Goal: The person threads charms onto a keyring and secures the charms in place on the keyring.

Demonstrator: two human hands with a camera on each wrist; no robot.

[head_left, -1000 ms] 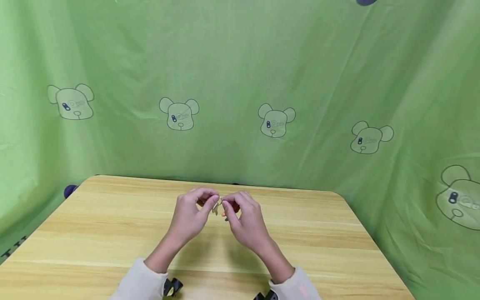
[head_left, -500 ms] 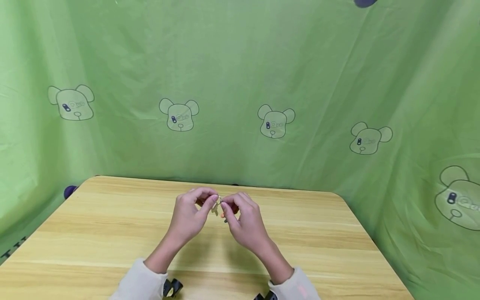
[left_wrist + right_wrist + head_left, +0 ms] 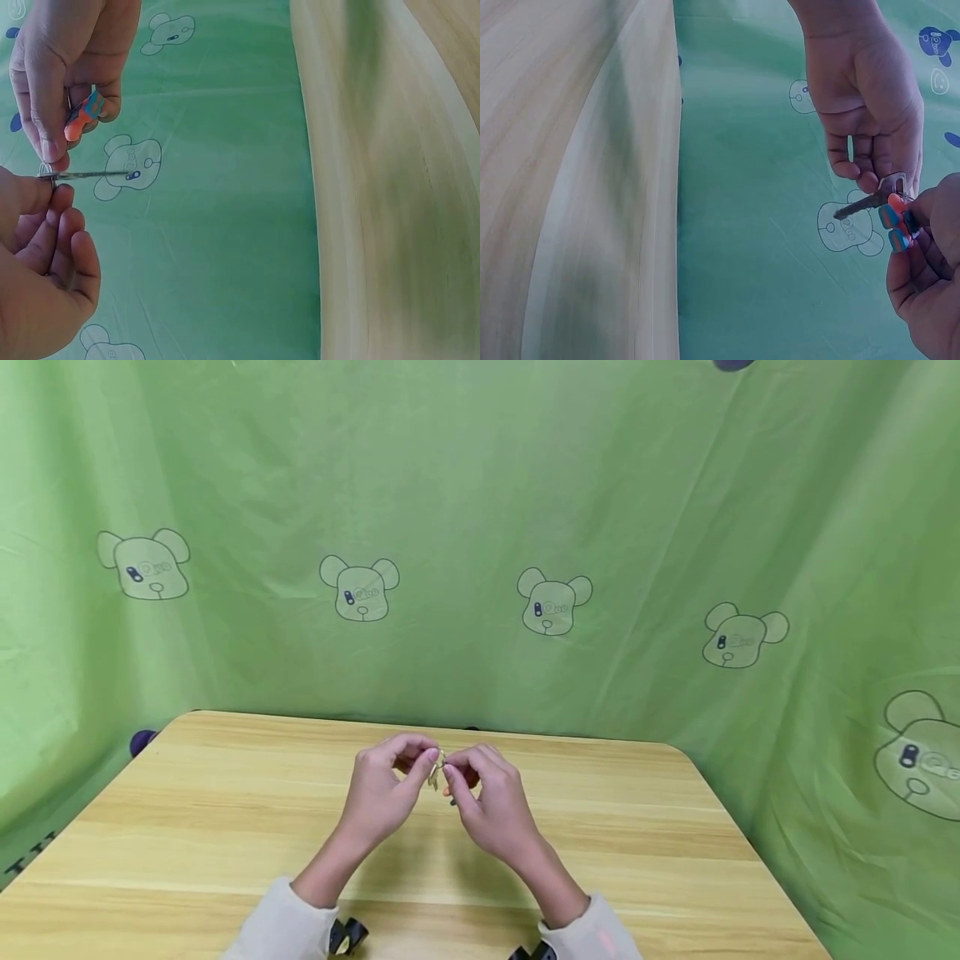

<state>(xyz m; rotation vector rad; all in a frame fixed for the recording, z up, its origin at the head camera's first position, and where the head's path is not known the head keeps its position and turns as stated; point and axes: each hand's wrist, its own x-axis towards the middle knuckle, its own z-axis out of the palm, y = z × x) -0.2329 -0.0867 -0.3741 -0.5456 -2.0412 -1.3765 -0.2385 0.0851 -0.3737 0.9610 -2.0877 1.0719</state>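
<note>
Metal key is held in the air between both hands, above the far middle of the desk, not touching it. Key head end sits at the fingertips; blade sticks out free. An orange-and-blue tag hangs just beside the key head, tucked in the right hand's fingers. Left hand pinches the key head with thumb and curled fingers. Right hand has fingers curled, pinching the ring end by the key and holding the tag. Both hands nearly touching at the fingertips. Green bear-print cloth hangs behind the desk's far edge.
</note>
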